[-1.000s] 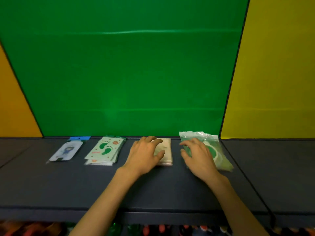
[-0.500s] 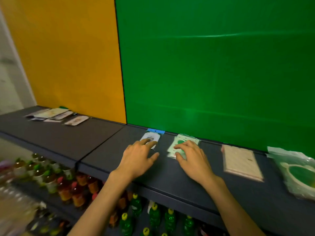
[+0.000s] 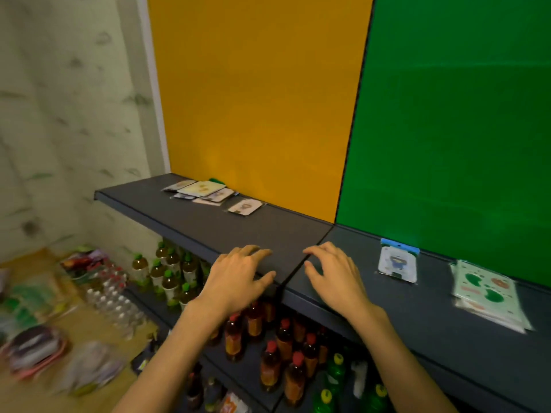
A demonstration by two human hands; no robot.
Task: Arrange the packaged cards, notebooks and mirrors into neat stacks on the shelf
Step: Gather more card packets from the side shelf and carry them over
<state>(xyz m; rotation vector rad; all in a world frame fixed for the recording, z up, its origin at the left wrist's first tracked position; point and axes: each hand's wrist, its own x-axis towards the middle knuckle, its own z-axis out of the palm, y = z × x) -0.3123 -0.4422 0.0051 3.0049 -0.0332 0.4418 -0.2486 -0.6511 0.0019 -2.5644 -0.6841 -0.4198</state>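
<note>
Already, part of the job looks done on the green-backed stretch of the shelf [image 3: 432,320]: a green-printed stack of packets [image 3: 489,293] lies squared up near the right edge of view, and a single blue-tabbed card [image 3: 397,263] is set just beside it, apart and flat. Still to be sorted, by the look of it, is the loose pile of cards [image 3: 202,190] at the far left end against the orange panel, where packets overlap at odd angles and one stray card [image 3: 245,207] lies by itself. Nothing is held: the left hand [image 3: 238,278] and right hand [image 3: 334,275] hover over bare shelf at the seam, each grip slack, with fingers loosely spread. Compared with half a second ago, the view is swung further left, the notebook and bagged mirror are lost from sight, and both hands are lifted off the card and stack and carried leftward.
</note>
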